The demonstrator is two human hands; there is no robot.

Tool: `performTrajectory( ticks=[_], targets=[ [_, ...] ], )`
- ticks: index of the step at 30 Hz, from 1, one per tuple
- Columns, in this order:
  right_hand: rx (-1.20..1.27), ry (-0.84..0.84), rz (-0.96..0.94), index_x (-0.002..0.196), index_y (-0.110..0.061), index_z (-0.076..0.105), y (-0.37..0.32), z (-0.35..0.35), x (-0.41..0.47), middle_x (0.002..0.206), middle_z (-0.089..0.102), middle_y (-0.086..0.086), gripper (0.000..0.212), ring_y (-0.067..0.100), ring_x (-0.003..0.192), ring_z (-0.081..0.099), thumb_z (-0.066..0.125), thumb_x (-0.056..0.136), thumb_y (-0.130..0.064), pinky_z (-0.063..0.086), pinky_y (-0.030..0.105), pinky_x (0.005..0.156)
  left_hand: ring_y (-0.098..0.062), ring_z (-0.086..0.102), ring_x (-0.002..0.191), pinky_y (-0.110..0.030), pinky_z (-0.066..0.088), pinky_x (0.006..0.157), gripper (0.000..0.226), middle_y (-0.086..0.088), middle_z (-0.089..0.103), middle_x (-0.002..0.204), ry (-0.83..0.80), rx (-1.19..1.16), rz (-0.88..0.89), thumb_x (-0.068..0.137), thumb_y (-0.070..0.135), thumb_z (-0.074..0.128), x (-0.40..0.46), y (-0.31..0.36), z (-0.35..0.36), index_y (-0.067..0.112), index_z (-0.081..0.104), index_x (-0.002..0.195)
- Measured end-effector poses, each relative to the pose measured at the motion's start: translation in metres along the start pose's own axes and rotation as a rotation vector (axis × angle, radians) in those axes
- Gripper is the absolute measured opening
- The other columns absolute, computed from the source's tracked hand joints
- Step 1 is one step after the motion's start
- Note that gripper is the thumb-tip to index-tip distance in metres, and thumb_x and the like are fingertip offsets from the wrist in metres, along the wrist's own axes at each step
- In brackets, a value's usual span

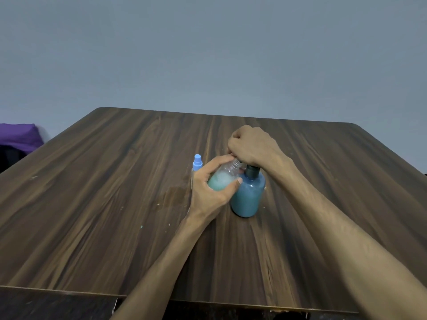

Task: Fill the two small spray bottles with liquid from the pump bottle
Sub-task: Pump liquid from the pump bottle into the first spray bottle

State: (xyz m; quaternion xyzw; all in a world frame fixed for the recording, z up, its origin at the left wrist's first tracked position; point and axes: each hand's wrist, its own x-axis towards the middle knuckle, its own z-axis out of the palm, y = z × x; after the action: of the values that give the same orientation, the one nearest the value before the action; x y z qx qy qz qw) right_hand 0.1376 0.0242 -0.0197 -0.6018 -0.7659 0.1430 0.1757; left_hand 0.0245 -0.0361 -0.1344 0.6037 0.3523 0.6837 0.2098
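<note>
Left hand [211, 189] grip clamped round an uncapped, tilted spray bottle [223, 179]. Right hand [253, 146], fingers curled, covers the pump bottle [248, 197] head beside it.

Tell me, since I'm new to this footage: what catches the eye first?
Mid-table, the left hand grips a tilted, uncapped small bottle, partly filled with pale blue-green liquid. The right hand is curled over the top of the blue pump bottle beside it. A blue-capped spray bottle stands just behind.
</note>
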Motion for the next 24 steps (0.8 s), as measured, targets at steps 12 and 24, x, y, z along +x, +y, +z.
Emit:
performTrajectory(
  ticks=[12,24],
  targets=[
    [0.027,0.048,-0.023,0.090,-0.020,0.076,-0.0003,-0.0073,0.0018,0.091,0.077,-0.002,0.029,0.027,0.089,0.068,0.048,0.086,-0.028,0.052,0.037,0.077,-0.010,0.073,0.096,-0.025,0.056,0.088,0.036,0.000,0.076,0.104,-0.010,0.020,0.019,0.078,0.001,0.080,-0.0001,-0.0029,-0.0014,0.007,0.071,0.113],
    [-0.017,0.052,-0.024,0.086,-0.020,0.073,-0.0015,0.0010,-0.0022,0.089,0.073,0.001,0.023,0.031,0.086,0.065,0.050,0.085,-0.024,0.046,0.036,0.072,-0.010,0.073,0.096,-0.025,0.056,0.087,0.037,0.000,0.076,0.104,-0.008,0.025,0.013,0.078,0.002,0.080,0.0002,-0.0030,-0.0018,0.007,0.071,0.114]
  ],
)
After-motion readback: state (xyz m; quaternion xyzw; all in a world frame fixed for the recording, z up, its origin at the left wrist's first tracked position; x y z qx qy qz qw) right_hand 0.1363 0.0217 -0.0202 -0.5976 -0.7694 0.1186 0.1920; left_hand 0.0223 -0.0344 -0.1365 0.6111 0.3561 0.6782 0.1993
